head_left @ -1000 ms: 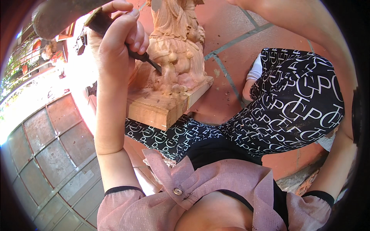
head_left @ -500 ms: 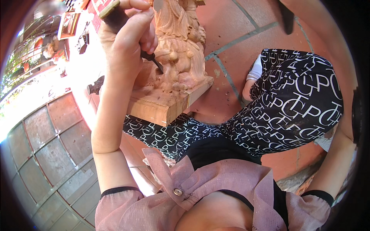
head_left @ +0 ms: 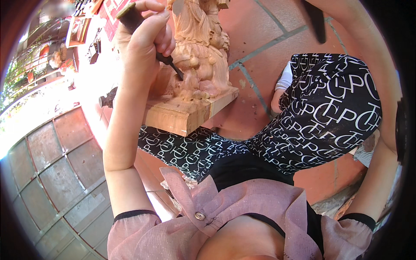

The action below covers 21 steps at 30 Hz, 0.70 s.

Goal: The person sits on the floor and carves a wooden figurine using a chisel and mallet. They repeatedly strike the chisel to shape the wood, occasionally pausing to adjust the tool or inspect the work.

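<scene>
A carving chisel (head_left: 175, 67) with a dark handle is gripped in my left hand (head_left: 145, 41), fingers curled round it. Its metal tip meets the lower part of a pale wooden carving (head_left: 201, 65), among rounded carved shapes. The carving stands on a thick square wooden base (head_left: 186, 112) in front of my body, and its top runs out of view. My right forearm (head_left: 342, 17) reaches up along the right side, but the hand itself lies beyond the upper edge. Near that forearm a dark, blunt-ended bar (head_left: 315, 21) hangs into view; what holds it is hidden.
My legs in black patterned trousers (head_left: 329, 108) spread on both sides of the base. Reddish floor tiles (head_left: 260, 39) carry small chips. Greyish tiles (head_left: 60, 169) lie at the left. Plants (head_left: 21, 78) and framed items (head_left: 78, 28) stand in bright light at the far left.
The dark bar has shifted slightly left and down. The carving and base appear a little higher in the picture. My left hand keeps its grip, with the chisel tip still at the carving.
</scene>
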### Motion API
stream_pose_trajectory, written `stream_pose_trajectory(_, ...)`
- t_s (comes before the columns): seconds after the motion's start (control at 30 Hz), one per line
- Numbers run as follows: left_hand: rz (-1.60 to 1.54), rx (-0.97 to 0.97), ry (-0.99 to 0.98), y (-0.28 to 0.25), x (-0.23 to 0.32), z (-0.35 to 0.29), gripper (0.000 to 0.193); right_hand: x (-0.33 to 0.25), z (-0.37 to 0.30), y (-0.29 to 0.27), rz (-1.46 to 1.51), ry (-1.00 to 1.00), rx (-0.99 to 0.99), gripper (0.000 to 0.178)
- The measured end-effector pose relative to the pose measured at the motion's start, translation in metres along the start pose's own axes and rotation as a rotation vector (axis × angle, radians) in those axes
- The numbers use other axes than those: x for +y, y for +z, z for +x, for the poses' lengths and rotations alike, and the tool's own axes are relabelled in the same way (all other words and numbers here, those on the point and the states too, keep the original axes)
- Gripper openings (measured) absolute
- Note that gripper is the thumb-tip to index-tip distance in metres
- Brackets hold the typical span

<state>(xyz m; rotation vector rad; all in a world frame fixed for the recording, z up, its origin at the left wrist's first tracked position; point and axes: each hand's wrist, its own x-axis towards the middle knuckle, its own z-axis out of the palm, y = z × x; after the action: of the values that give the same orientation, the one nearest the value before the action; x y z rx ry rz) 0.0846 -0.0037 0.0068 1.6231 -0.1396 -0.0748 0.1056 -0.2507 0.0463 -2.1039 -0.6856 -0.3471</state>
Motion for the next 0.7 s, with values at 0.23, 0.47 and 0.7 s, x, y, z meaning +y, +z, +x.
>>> stream_pose_trajectory(0.23, 0.033, 0.001, -0.01, -0.001, 0.0, -0.001, 0.016, 0.033, -0.012, -0.002, -0.144, -0.362, -0.065, 0.052)
stream_pose_trajectory(0.47, 0.016, -0.018, -0.025, 0.001, 0.001, 0.0, 0.016, 0.008, -0.008, 0.003, -0.056, -0.074, -0.142, 0.055)
stream_pose_trajectory(0.7, -0.109, -0.25, 0.104, -0.001, 0.005, -0.013, 0.017, 0.026, -0.014, -0.008, 0.025, -0.374, -0.211, 0.053)
